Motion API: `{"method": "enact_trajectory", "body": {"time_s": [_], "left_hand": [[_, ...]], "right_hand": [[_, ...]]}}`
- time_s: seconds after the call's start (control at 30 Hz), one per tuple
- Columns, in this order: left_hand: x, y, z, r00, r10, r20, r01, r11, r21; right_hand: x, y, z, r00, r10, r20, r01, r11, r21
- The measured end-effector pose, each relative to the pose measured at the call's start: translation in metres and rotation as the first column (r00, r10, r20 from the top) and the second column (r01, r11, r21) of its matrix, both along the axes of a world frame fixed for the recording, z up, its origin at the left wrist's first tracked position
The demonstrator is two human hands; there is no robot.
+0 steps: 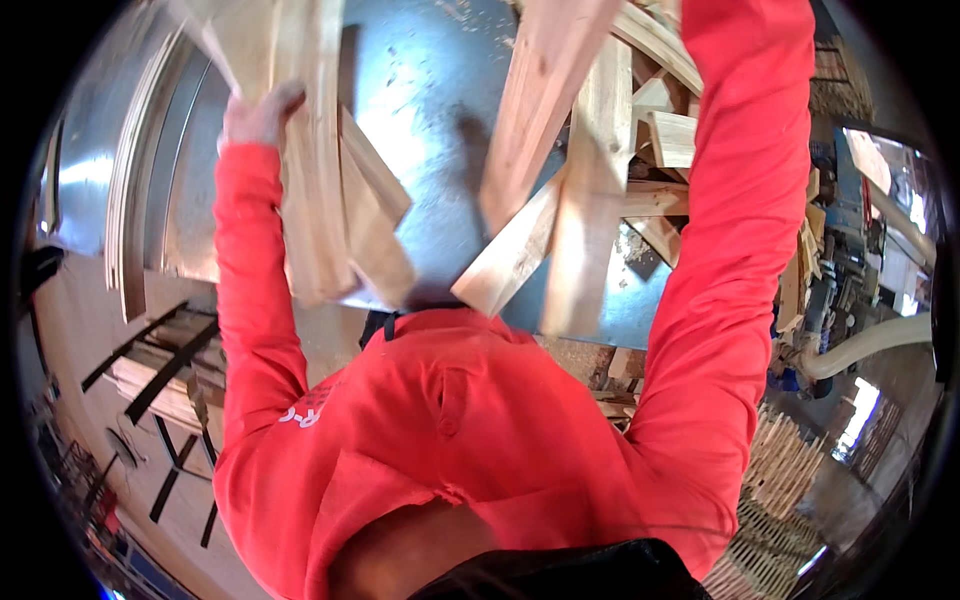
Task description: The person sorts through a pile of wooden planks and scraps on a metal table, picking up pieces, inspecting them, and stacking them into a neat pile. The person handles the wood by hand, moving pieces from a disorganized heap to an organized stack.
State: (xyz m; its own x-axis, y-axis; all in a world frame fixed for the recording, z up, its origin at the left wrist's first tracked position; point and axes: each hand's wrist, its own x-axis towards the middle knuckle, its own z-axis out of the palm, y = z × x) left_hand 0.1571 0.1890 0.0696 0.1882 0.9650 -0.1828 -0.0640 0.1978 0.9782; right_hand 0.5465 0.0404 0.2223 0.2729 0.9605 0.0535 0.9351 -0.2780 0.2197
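Note:
Several pale wooden boards (315, 190) lie on the left of a shiny metal table (410, 110), their near ends fanned out. My left hand (262, 116) is closed on the edge of one board there, thumb on top and fingers mostly hidden. On the right, a reddish board (545, 100) slants over the table, slightly blurred. Below it are a lighter board (590, 240), also blurred, and a short angled board (515, 245). My right arm (745, 150) reaches past the upper edge, so my right hand is out of sight.
A jumbled heap of wood offcuts (660, 140) lies beside my right arm. Long strips (135, 180) stand along the table's left side. A black-framed rack (165, 380) holds more boards at the lower left. Machinery with a pale hose (870, 345) is at the right.

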Motion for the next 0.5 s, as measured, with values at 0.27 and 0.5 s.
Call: {"method": "enact_trajectory", "body": {"time_s": [0.27, 0.5], "left_hand": [[0.047, -0.031, -0.016, 0.444, -0.301, -0.844, 0.405, 0.908, -0.111], [-0.007, -0.169, -0.040, 0.268, -0.601, -0.753, 0.565, 0.731, -0.382]], "right_hand": [[-0.103, 0.060, -0.187, 0.617, -0.320, -0.719, 0.292, 0.942, -0.168], [-0.237, -0.042, -0.246, 0.186, -0.522, -0.833, 0.234, 0.846, -0.478]]}}
